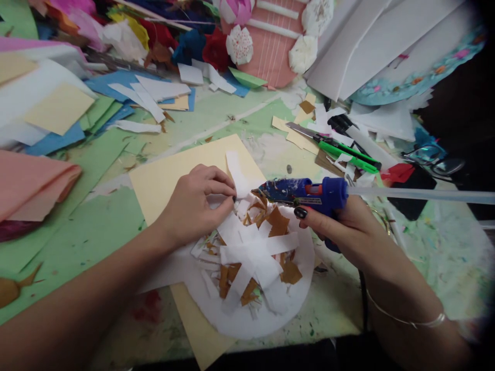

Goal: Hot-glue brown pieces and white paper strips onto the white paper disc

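Observation:
My left hand (199, 198) pinches a white paper strip (236, 175) at the top edge of a white paper disc (247, 314), which carries several crossed white strips and brown paper scraps (278, 221). My right hand (340, 232) grips a blue hot glue gun (305, 193). Its nozzle points left at the strip near my left fingertips, and a clear glue stick (417, 193) juts out of its back to the right. The disc lies on a cream paper sheet (166, 178).
The green, paint-stained table (88, 226) is strewn with coloured paper sheets (58, 108) at left and paper flowers (240, 44) at the back. A green-handled cutter (340, 149) and markers lie at right, with glasses (433, 157) and white boards (367, 41) beyond.

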Demonstrator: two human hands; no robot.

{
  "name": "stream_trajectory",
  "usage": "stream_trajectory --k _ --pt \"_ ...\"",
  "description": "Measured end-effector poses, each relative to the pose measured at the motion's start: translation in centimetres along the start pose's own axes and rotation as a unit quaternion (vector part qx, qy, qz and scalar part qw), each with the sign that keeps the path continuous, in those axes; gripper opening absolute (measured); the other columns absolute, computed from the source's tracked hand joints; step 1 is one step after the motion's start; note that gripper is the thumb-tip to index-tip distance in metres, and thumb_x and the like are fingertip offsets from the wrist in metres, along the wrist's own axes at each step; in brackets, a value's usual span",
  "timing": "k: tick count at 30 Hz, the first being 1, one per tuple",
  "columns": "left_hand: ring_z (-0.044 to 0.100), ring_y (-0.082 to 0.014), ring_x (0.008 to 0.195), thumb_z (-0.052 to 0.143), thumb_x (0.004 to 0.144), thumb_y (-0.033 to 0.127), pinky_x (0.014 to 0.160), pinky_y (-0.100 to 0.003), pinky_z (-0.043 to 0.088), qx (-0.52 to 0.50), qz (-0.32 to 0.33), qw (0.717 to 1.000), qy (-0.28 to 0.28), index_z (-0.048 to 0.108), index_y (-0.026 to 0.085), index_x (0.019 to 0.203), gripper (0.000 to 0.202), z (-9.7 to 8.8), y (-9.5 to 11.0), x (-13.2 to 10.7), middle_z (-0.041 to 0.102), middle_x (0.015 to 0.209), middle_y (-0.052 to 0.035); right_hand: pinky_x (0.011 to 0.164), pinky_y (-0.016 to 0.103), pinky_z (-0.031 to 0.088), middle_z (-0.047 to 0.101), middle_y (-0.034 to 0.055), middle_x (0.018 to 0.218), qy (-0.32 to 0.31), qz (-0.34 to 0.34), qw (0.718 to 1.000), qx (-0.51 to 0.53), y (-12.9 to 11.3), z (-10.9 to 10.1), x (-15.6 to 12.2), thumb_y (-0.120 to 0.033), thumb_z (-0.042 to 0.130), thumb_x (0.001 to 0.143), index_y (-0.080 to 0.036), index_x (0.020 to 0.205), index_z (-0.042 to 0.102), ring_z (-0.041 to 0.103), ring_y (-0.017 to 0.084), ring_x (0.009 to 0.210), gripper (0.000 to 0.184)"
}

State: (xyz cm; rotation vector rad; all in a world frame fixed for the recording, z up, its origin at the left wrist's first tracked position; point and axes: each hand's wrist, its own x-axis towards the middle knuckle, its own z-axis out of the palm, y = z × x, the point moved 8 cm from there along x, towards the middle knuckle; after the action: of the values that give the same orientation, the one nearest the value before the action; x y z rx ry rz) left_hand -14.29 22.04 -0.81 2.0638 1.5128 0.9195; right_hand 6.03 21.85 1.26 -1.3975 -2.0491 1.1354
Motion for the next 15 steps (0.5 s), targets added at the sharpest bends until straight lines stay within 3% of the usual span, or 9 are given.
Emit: stream_trajectory --k 4,8,15 --pt "0.060 -0.0215 0.085 0.056 0.074 0.019 0.077 -0.036 0.049 0.011 0.013 1.000 -0.007 0.074 0.018 0.073 0.018 0.0 0.3 0.1 0.070 0.087 -0.0050 0.049 0.024 0.033 0.049 -0.0027 0.062 0.008 -0.015 0.999 0.028 -0.3 -0.2 -0.1 -0.041 0.058 0.092 -0.021 0.084 0.066 0.041 0.010 0.056 0.023" --pt "0.062 -0.0209 0.086 0.057 0.074 0.021 0.081 -0.036 0.049 -0.027 -0.020 0.999 -0.015 0.074 0.020 0.073 0.017 0.0 -0.5 0.3 0.070 0.088 -0.0039 0.045 0.025 0.030 0.046 -0.0039 0.054 0.019 -0.014 0.995 0.100 -0.3 -0.5 0.0 -0.041 0.062 0.090 -0.024 0.079 0.067 0.038 0.010 0.049 0.021" --pt "0.065 -0.0207 0.084 0.060 0.074 0.024 0.078 -0.035 0.052 -0.130 -0.079 0.988 -0.015 0.074 0.021 0.074 0.015 0.0 -1.9 0.2 0.071 0.087 -0.0047 0.041 0.023 0.027 0.058 -0.0007 0.066 0.054 -0.002 0.973 0.226 0.3 -0.8 -0.4 -0.039 0.068 0.086 -0.027 0.081 0.071 0.043 0.010 0.051 0.013"
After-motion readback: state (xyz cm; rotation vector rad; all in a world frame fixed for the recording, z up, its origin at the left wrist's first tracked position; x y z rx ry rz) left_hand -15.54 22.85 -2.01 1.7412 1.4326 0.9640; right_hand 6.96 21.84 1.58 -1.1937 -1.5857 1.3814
